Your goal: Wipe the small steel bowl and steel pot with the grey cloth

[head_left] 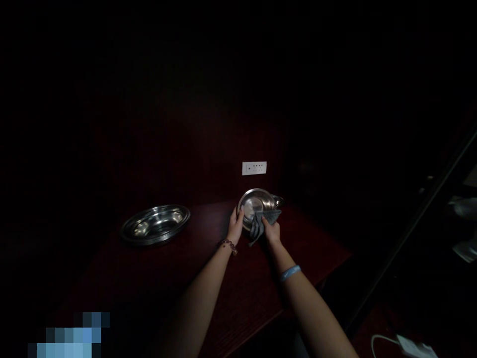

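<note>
A shiny metal bowl point(265, 200) is tilted so that its inside faces me. My left hand point(235, 226) grips its left rim, with the thumb over the edge. A grey cloth point(257, 226) is in my right hand point(272, 231), which presses it against the lower right rim of the bowl. Part of the cloth hangs down between the two hands. My right fingers are mostly hidden behind the cloth. Just behind the bowl on the right, another shiny metal piece point(278, 201) shows in part.
Wide metal basins point(156, 226), seemingly stacked, lie at the left on the dark red tabletop point(208, 223). A white socket plate point(254, 168) is on the wall behind. At the lower right are a white cable point(383, 338) and a pale box point(415, 347). Surroundings are very dark.
</note>
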Demonstrator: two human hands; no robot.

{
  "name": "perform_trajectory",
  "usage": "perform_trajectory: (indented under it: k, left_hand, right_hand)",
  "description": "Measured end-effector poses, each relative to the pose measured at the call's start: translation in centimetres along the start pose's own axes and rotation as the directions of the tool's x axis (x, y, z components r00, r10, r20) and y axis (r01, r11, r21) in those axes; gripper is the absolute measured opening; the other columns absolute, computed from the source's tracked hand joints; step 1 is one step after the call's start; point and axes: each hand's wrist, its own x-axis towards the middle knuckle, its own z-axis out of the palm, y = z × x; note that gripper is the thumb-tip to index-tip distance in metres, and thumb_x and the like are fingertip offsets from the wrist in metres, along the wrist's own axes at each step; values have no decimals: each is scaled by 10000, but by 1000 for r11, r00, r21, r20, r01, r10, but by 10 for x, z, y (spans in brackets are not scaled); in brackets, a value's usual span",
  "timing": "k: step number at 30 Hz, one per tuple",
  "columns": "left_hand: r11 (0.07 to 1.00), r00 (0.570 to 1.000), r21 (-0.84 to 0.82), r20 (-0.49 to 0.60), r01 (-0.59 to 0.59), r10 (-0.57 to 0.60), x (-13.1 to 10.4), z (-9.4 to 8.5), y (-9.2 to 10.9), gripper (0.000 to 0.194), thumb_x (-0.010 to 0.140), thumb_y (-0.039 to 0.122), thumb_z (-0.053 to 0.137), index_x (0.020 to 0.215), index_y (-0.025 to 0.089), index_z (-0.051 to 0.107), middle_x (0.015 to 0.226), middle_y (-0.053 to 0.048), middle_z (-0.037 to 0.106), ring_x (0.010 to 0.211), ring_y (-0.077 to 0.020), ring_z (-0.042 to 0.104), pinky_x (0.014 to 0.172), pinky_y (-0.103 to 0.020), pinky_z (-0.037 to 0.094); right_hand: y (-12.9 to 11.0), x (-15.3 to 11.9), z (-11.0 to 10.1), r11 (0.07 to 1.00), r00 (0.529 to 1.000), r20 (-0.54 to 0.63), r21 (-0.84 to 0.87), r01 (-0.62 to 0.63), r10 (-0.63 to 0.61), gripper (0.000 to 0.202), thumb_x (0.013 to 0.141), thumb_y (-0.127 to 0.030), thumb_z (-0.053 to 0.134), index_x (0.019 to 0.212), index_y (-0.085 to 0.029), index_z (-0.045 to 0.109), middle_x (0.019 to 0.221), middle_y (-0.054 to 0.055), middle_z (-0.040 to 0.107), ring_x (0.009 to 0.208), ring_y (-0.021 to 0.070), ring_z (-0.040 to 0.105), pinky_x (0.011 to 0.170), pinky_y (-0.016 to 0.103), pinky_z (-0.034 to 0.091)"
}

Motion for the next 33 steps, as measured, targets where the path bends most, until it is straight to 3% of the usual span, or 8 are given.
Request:
perform_trajectory:
  k: [6,8,11,13,16,21,26,33]
  left_hand:
    - [996,987,16,132,93,-94,-1,2,-18,870,783,380,680,1480,251,175,1426,-115,480,1309,-212,467,1128,-387,325]
    - [990,979,68,158,122,-131,-2,4,-26,849,758,362,704,1453,203,243,1409,-144,492,1307,-225,467,1134,-405,315]
    - [985,958,137,252,108,-140,-4,6,-37,562,798,365,638,1283,116,502,1341,-166,554,1273,-244,498,1131,-410,322]
    - [982,936,154,317,108,-153,-4,7,-39,450,836,359,568,1202,96,576,1288,-157,601,1233,-244,533,1111,-409,353]
    - [974,934,180,303,138,-188,-4,8,-39,415,851,313,516,1214,126,586,1297,-117,607,1219,-223,546,1084,-370,386]
    - [959,950,230,223,166,-218,-2,7,-38,387,832,228,474,1181,123,605,1211,-93,656,1184,-212,571,1055,-333,404]
    - [963,945,241,269,122,-187,-5,9,-37,367,842,265,472,1124,101,640,1124,-106,683,1150,-220,582,1051,-326,405]
    - [957,949,270,260,108,-180,-6,11,-38,447,840,298,511,1220,76,591,1254,-148,629,1191,-228,565,1081,-344,378]
  right_hand:
    - [-5,0,-2,987,987,-106,122,-104,117,344,662,-327,738,928,-111,712,897,100,749,882,228,709,775,297,553]
    - [-8,-2,-1,979,982,-122,164,-122,143,313,659,-303,744,905,-112,711,889,99,749,869,219,709,750,277,556]
    - [-12,-6,0,954,974,-104,246,-172,202,283,658,-284,749,875,-108,703,865,90,748,846,208,708,716,252,560]
    - [-14,-9,2,916,966,-69,342,-211,249,287,674,-286,739,898,-111,692,863,77,748,838,197,710,710,243,565]
    - [-16,-11,4,857,960,44,442,-266,276,301,709,-300,713,946,-116,681,867,66,746,825,187,713,728,252,578]
    - [-18,-13,3,855,948,193,415,-312,253,338,675,-270,766,962,-109,690,884,84,746,823,201,714,763,278,588]
    - [-15,-11,-1,882,951,166,357,-306,263,304,661,-251,785,910,-103,691,882,79,743,838,191,711,797,275,586]
    - [-5,-3,-5,904,960,152,328,-275,237,315,676,-243,765,955,-125,680,936,74,737,877,187,708,798,288,593]
